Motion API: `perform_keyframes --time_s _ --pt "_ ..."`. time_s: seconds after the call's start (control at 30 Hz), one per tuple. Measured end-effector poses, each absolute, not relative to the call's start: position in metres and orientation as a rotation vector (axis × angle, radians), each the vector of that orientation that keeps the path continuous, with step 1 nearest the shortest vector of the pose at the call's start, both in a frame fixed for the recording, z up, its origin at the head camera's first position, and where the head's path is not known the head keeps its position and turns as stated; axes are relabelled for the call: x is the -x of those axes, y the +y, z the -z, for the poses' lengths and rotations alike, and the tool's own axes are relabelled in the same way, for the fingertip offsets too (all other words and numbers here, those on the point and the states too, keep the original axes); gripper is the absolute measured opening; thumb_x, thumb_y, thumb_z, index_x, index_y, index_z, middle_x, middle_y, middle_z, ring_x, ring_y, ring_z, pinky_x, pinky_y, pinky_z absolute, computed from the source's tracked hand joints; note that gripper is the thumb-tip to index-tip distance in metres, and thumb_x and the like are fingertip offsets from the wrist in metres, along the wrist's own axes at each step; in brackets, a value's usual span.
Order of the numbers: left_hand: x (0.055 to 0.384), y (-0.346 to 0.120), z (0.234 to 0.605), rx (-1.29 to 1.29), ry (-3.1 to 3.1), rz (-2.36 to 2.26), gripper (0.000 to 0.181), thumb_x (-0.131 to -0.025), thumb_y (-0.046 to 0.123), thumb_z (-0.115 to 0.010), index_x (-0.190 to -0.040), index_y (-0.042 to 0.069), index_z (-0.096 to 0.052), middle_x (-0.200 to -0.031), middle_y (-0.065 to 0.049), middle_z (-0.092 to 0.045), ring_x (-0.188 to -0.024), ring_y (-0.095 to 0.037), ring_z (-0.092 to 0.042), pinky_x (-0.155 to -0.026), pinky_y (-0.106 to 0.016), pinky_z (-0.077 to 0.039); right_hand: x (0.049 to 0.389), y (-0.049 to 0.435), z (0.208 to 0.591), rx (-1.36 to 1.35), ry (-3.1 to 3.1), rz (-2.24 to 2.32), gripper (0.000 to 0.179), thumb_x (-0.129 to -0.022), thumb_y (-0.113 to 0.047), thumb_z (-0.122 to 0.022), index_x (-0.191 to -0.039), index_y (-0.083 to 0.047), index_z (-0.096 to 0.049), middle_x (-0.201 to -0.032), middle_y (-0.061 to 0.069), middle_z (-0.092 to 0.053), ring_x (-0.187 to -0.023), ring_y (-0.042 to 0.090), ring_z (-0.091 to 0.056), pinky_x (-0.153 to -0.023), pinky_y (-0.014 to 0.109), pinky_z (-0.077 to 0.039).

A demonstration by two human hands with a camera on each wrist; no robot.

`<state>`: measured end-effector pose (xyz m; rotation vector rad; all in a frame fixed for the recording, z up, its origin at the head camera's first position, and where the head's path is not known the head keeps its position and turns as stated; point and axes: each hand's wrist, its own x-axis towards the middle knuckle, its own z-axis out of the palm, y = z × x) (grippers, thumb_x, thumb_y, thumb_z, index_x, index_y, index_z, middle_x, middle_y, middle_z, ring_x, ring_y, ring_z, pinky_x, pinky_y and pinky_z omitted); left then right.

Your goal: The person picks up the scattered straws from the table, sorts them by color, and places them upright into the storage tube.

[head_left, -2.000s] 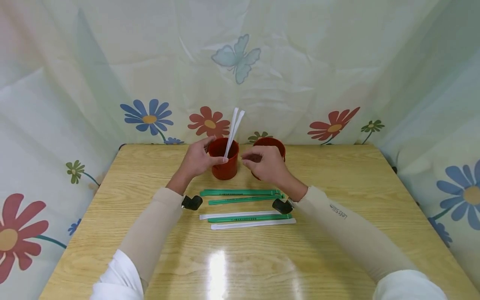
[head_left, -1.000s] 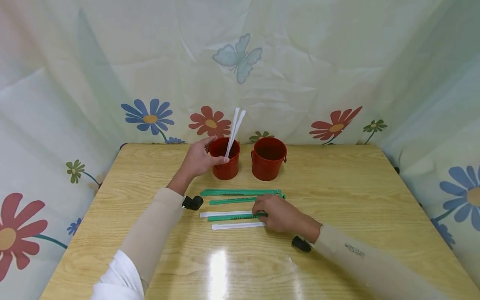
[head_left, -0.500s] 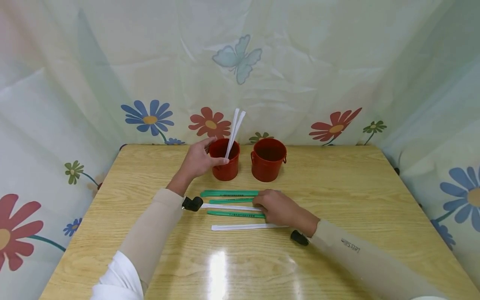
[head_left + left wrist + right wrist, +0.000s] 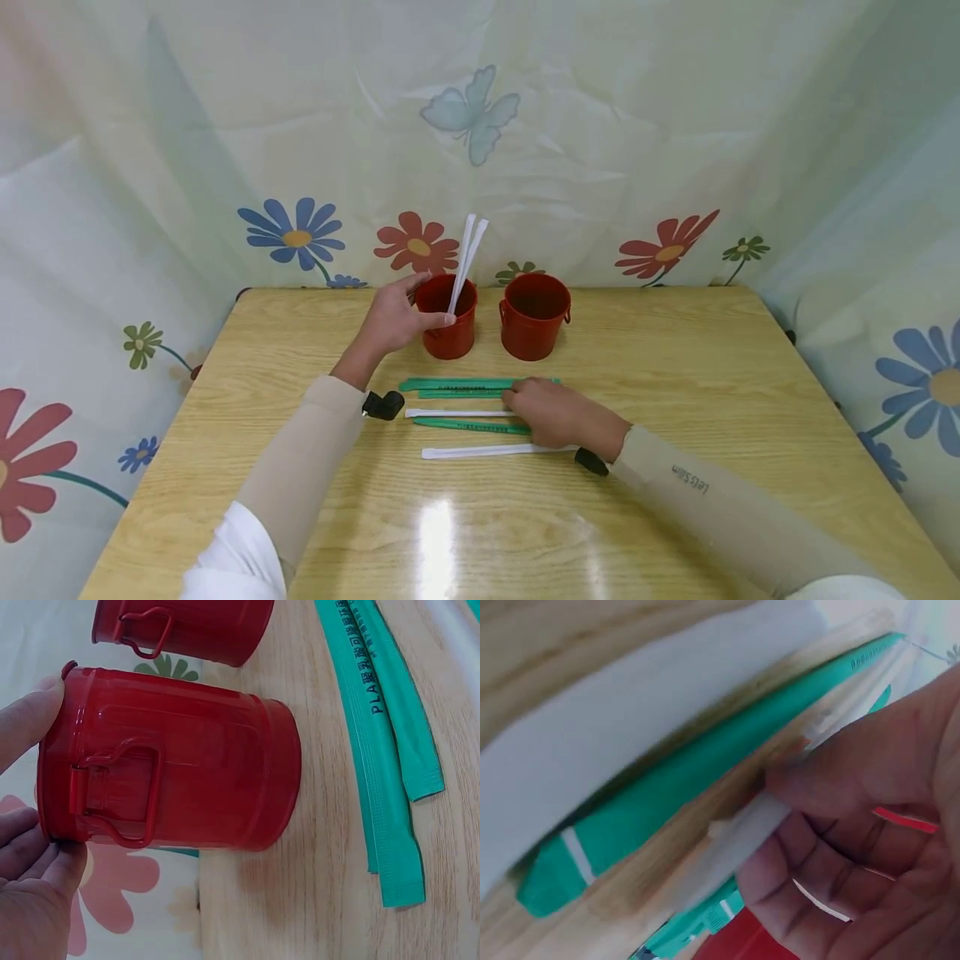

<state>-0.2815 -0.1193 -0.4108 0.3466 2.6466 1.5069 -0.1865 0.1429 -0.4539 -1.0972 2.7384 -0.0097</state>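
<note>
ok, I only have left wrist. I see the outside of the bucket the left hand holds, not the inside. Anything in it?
Observer: Yes, two slim white packets lean in that bucket.
Operator: And the right hand? Out of my frame.
Observer: It is pinching another white packet.
Operator: What lies nearest the person on the table?
Observer: One more white packet, on the person's side of the green ones.
</note>
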Motion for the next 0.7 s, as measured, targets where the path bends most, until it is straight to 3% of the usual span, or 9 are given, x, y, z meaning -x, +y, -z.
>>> perform_keyframes --time_s 0.23,0.4,0.7 --pt "0.280 -0.122 0.410 -0.338 2.635 -1.525 0.087 -0.078 0.033 -0.084 -0.150 0.011 -0.041 -0.146 -0.007 -0.053 -0.135 -0.029 -0.050 -0.102 -0.046 -0.053 0.193 0.149 0.440 1.067 2.737 0.210 0.023 -0.077 0.009 -0.067 -0.084 -0.012 -0.063 -0.076 -0.004 -0.051 -0.069 0.012 -0.043 -0.063 0.025 -0.042" --pt "0.279 -0.125 0.409 -0.345 2.648 -1.522 0.086 -0.078 0.032 -0.084 -0.150 0.010 -0.041 -0.146 -0.007 -0.053 -0.136 -0.029 -0.050 -0.102 -0.045 -0.053 0.196 0.157 0.426 1.026 2.778 0.508 0.024 -0.079 0.013 -0.060 -0.083 -0.011 -0.062 -0.075 -0.004 -0.047 -0.070 0.013 -0.043 -0.063 0.024 -0.039" --pt "0.282 -0.119 0.412 -0.352 2.622 -1.544 0.085 -0.079 0.032 -0.084 -0.149 0.009 -0.042 -0.145 -0.007 -0.053 -0.134 -0.028 -0.051 -0.101 -0.045 -0.054 0.210 0.158 0.395 0.947 2.657 1.182 0.018 -0.085 0.011 -0.067 -0.089 -0.006 -0.063 -0.084 0.007 -0.062 -0.079 0.018 -0.056 -0.071 0.025 -0.053"
